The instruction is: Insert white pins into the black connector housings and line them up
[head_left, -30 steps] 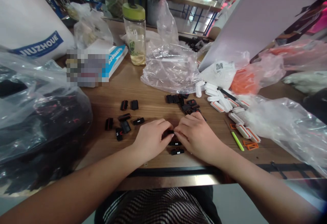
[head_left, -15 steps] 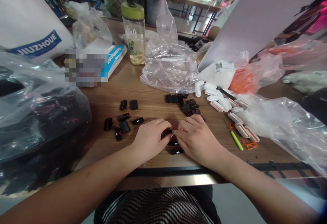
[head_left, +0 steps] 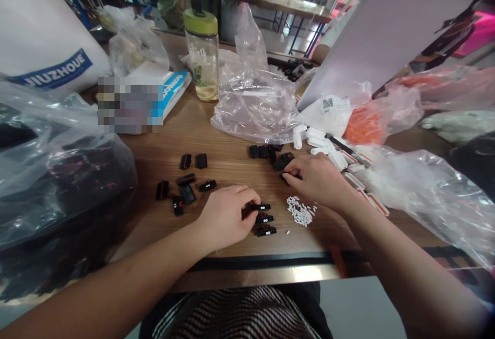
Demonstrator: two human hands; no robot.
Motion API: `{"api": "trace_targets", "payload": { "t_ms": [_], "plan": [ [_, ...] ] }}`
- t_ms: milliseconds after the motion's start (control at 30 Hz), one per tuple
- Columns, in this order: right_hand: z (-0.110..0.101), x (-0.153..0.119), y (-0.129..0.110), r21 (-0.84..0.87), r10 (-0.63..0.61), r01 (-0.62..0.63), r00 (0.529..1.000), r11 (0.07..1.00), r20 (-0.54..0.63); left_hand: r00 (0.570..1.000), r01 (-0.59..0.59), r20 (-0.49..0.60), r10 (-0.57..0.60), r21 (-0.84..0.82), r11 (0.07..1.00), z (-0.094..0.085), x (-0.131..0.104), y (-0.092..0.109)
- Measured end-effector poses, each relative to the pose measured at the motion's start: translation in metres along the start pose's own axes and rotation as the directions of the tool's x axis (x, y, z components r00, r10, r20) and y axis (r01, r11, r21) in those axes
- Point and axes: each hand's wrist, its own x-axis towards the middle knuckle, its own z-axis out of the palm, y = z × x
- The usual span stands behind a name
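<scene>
My left hand (head_left: 230, 216) is closed, thumb and fingers pinching the left end of a black connector housing (head_left: 263, 207) with white dots on its side. Two similar black housings (head_left: 266, 231) lie in a column just below it. Over at the cluster of black housings (head_left: 280, 159), my right hand (head_left: 319, 178) has its thumb and fingertips closed around one dark housing (head_left: 293, 176), which they partly cover. Between the hands and to the right lies a pile of tiny white plugs (head_left: 299, 212), with a single plug (head_left: 287, 232) apart from it.
More black housings (head_left: 187, 192) are scattered at left. White housings with orange strips (head_left: 336, 156) lie at right, beside clear plastic bags (head_left: 421, 184). A green-lidded bottle (head_left: 201, 55) and a crumpled bag (head_left: 257, 104) stand behind. A large bag of black parts (head_left: 62, 189) fills the left.
My right hand has moved up and right from beside my left hand to the black cluster, uncovering the white plugs. My left hand stays near its place with the dotted housing.
</scene>
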Motion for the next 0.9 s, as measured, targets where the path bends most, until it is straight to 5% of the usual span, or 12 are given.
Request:
{"api": "trace_targets", "payload": {
  "t_ms": [200,333,467,567,633,767,900],
  "plan": [
    [0.01,-0.007,-0.007,-0.083,-0.023,0.02,0.999,0.996,-0.037,1.0,-0.024,0.009,0.024,-0.024,0.999,-0.003,0.0,0.0],
    [0.014,-0.007,-0.008,0.224,-0.005,0.016,0.999,0.974,-0.049,0.999,-0.015,-0.045,0.01,-0.101,0.995,-0.003,0.001,-0.002],
    [0.018,-0.005,-0.02,0.741,0.067,-0.009,0.997,0.672,-0.049,0.982,0.037,-0.171,-0.084,-0.259,0.965,0.001,0.003,-0.006],
    [0.02,-0.004,-0.035,0.901,0.004,0.02,1.0,0.434,-0.024,0.971,0.049,-0.194,-0.137,-0.399,0.916,0.005,0.004,-0.011],
    [0.02,-0.006,-0.044,0.933,-0.024,0.035,0.999,0.359,-0.028,0.967,0.033,-0.216,-0.138,-0.43,0.902,0.008,0.005,-0.014],
    [0.019,-0.013,-0.05,0.925,-0.008,0.052,0.999,0.375,-0.053,0.956,-0.014,-0.277,-0.098,-0.374,0.927,0.006,0.007,-0.018],
    [0.011,-0.029,-0.032,0.868,0.128,0.032,0.986,0.495,-0.11,0.978,-0.022,-0.21,-0.009,-0.145,0.989,0.003,0.01,-0.016]
  ]
}}
